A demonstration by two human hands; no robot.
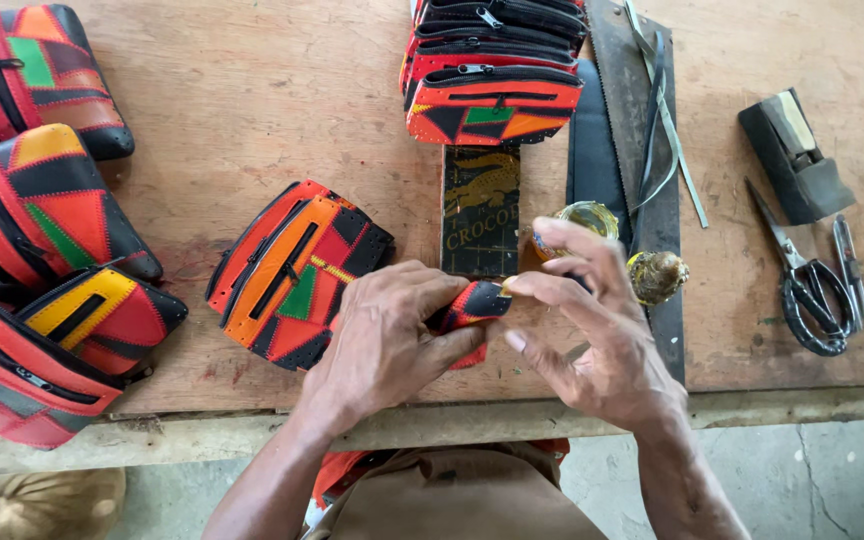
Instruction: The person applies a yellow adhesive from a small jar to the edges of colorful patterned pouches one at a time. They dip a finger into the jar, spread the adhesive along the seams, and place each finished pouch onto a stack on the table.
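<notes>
Red-and-black patchwork leather piece [474, 305] is being pinched between left hand [377, 345] and right hand [592, 335] above the worktop [252, 120] edge; the open glue jar [584, 220] nearby is likely being risked by a stray knock.

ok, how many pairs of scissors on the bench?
1. The black-handled scissors lie on the right side of the wooden table, beside a dark block and small metal pliers. Another could be hidden under the pouches or hands.
</notes>
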